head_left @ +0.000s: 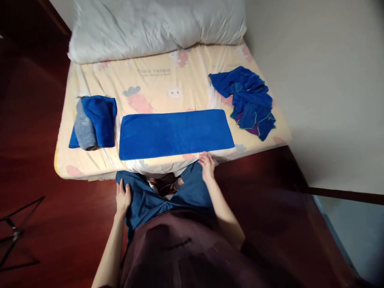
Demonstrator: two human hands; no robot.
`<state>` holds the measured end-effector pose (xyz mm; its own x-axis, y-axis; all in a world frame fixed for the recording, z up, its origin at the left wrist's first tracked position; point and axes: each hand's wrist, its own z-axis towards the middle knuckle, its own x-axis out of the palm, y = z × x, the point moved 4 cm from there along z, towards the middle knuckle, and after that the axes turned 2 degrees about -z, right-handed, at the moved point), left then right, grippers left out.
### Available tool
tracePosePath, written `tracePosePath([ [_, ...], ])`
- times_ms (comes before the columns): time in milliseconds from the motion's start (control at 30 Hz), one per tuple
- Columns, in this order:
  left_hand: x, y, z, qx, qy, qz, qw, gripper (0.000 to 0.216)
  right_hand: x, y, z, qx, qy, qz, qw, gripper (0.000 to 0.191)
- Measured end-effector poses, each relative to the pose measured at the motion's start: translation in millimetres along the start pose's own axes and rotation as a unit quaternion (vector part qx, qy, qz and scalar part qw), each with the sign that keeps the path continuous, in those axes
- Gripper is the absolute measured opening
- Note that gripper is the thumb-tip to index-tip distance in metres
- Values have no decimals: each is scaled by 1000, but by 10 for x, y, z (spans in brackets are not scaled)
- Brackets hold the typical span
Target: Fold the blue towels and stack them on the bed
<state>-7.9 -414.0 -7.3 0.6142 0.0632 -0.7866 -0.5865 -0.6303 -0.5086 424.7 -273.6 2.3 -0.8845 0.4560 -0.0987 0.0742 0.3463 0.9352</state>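
Observation:
My left hand (123, 197) rests on my left thigh, fingers apart and holding nothing. On the other side, my right hand (207, 165) lies over my right knee with its fingers loosely spread, close to the bed's front edge. Just beyond it a blue towel (177, 134) is laid flat in a long rectangle on the patterned bedsheet (156, 94). To the left sits a folded blue cloth (102, 120) with a grey rolled thing (85, 127) against it. A crumpled heap of blue cloths (249, 98) with green edging and a bit of purple is at the right.
A large pale pillow or folded quilt (159, 26) spans the back of the bed. A grey wall (318, 88) borders the right side. On the dark red floor (75, 224) at the left stand the legs of a black stand (16, 234).

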Motion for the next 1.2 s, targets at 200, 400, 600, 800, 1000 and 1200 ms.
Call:
tracePosePath([
  [200,19,341,-382,-50,38,-13,998,83,905,-511,-690,197,98,291,931,33],
  [400,4,321,-376,-29,25,0,999,79,1113,-545,-690,204,129,335,911,23],
  [600,-6,275,-372,-43,19,28,999,74,1306,-504,-631,256,98,441,855,18],
  [800,-22,255,-376,-43,13,33,998,71,1510,-377,-621,261,41,493,829,15],
  [1000,2,234,-345,-53,32,55,997,74,1549,-440,-560,279,-30,490,826,7],
  [1200,20,143,-277,-68,35,84,994,76,1593,-429,-481,274,-10,455,847,14],
])
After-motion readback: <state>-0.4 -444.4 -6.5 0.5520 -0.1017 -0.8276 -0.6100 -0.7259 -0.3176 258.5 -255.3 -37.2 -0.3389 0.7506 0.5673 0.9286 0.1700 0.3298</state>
